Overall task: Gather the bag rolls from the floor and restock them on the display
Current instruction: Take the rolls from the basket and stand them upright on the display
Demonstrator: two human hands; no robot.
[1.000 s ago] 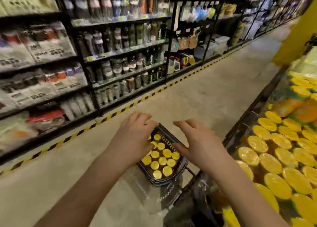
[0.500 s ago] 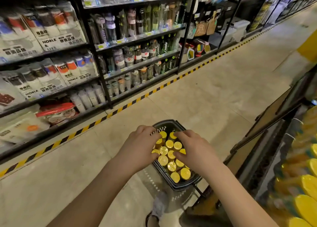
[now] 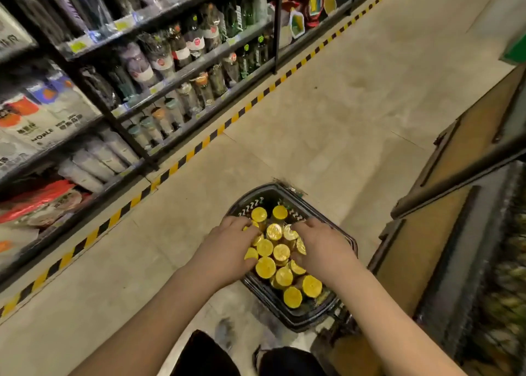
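A black basket [image 3: 257, 194] stands on the floor in front of me, packed with several upright bag rolls [image 3: 281, 252] that have round yellow ends. My left hand [image 3: 227, 246] reaches in from the left, its fingers curled over the rolls on that side. From the right, my right hand [image 3: 323, 246] has its fingers and thumb curled round rolls in the middle. The hands cover part of the cluster. The display [image 3: 461, 233], a dark frame with wooden panels, rises blurred at the right edge.
Black shelving [image 3: 170, 71] with bottles and packaged goods runs along the left. A yellow-and-black tape line [image 3: 199, 148] marks the floor before it. Bare concrete floor [image 3: 341, 91] stretches ahead. My dark-clad knees [image 3: 205, 355] show at the bottom.
The view has tilted down from the display toward the basket. Both hands dropped from hovering above it into the rolls, and their fingers closed over them.
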